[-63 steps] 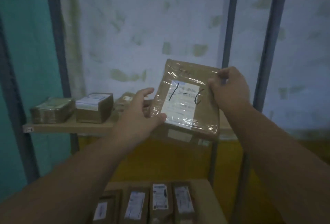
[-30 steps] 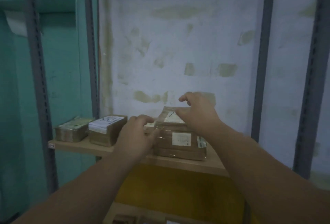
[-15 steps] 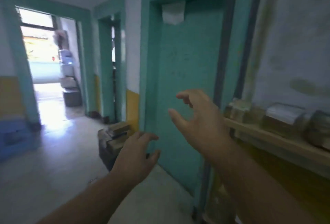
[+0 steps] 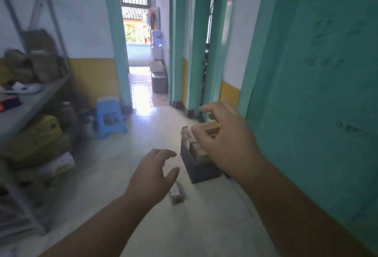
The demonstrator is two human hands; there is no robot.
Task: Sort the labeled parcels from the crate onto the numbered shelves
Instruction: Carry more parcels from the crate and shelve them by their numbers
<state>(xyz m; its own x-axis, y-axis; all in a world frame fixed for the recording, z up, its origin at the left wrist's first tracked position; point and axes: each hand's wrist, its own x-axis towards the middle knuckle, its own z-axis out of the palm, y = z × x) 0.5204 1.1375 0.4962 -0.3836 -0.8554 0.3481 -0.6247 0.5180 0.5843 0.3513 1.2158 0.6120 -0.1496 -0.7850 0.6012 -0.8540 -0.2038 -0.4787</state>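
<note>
I can read no text from here. The small parcel (image 4: 177,193) lying on the floor carries a white label, too blurred to make out, and faint dark scribbles on the teal door (image 4: 331,62) are illegible too.

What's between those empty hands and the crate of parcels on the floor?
Nothing visible blocks the way. Both the left hand and right hand are empty, with bare floor up to the dark crate. One small parcel lies loose on the floor beside that path.
</note>
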